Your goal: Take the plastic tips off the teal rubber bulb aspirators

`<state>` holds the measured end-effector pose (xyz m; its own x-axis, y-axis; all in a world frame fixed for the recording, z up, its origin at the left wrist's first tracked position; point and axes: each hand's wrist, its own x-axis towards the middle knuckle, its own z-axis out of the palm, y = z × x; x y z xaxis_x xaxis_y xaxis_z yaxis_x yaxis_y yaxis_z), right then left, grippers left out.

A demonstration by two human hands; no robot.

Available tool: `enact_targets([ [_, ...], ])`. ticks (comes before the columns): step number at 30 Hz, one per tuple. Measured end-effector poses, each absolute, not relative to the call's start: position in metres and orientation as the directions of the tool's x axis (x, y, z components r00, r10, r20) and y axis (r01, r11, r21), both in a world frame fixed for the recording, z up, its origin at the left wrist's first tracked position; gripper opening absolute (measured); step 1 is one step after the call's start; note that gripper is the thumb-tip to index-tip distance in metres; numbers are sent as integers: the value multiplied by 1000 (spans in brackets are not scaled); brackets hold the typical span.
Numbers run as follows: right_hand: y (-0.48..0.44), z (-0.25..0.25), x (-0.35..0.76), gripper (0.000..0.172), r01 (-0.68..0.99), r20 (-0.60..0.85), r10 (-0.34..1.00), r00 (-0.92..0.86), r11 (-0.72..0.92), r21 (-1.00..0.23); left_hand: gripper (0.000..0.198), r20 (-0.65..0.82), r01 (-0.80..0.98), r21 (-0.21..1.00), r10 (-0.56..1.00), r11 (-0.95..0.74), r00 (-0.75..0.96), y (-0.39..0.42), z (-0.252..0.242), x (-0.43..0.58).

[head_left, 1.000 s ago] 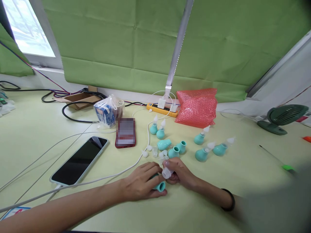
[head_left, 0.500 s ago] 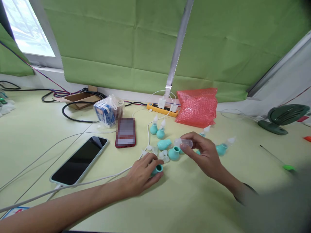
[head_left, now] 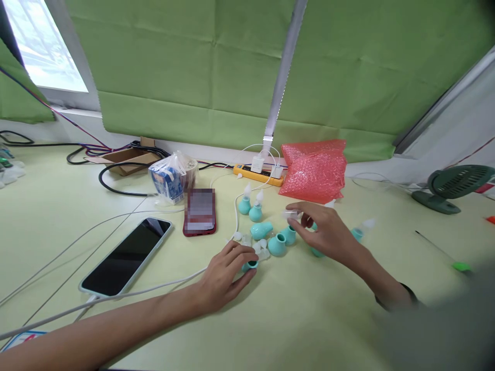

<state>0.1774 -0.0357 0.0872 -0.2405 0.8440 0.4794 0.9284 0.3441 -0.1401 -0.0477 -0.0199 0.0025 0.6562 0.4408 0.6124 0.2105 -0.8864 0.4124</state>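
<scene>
My left hand [head_left: 228, 275] is closed around a teal rubber bulb [head_left: 251, 265] on the table, its open mouth showing between thumb and fingers. Between the thumb and fingertips of my right hand [head_left: 328, 229] is a translucent plastic tube [head_left: 291, 214], held above the table. Just below it stand two open teal bulbs, a nearer one [head_left: 277, 245] and another [head_left: 289, 235]. A third teal bulb [head_left: 261, 230] lies on its side. Small clear plastic pieces [head_left: 262, 250] lie beside my left fingers. Farther back, two bulbs [head_left: 256, 212] carry pale pointed tips. More tipped bulbs are partly hidden behind my right hand.
A charging phone [head_left: 126, 257] and a red-cased phone [head_left: 200, 212] lie left, with white cables across the table. Behind are a bagged blue package [head_left: 169, 180], a yellow power strip [head_left: 243, 171] and a red bubble-wrap pouch [head_left: 313, 172]. A green fan [head_left: 444, 190] stands right.
My right hand has moved slightly away from me with the tube, which now looks shorter from this angle, uncovering the bulb behind. My left hand and its bulb have shifted slightly.
</scene>
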Motion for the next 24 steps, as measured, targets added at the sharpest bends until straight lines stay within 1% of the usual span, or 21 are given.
enact_targets([
  [1,-35,83,173,19,911,503,818,-280,391,-129,18,615,209,414,441,-886,654,-20,3,-48],
  [3,-34,73,166,20,876,514,770,-378,477,-70,16,623,205,414,441,-887,646,-21,3,-48],
  [5,-32,64,161,20,840,496,734,-464,543,-18,16,627,197,415,436,-888,645,-21,3,-48],
  [8,-30,54,157,19,790,431,708,-559,612,20,17,624,190,428,441,-884,646,-22,3,-47],
  [11,-28,48,154,18,780,374,708,-599,622,71,20,635,175,451,452,-875,627,-21,3,-46],
  [13,-26,45,154,19,787,365,714,-598,609,98,21,649,164,456,453,-875,611,-21,3,-45],
  [19,-21,34,156,15,812,409,711,-572,563,156,21,720,165,433,450,-886,528,-22,4,-46],
  [21,-23,34,155,14,810,452,693,-561,572,127,22,736,150,427,439,-892,516,-22,3,-48],
  [22,-25,35,153,14,801,477,682,-555,593,84,22,742,137,426,432,-894,513,-23,2,-48],
  [24,-31,40,150,18,753,514,662,-546,657,-47,23,750,103,431,420,-896,511,-23,1,-49],
])
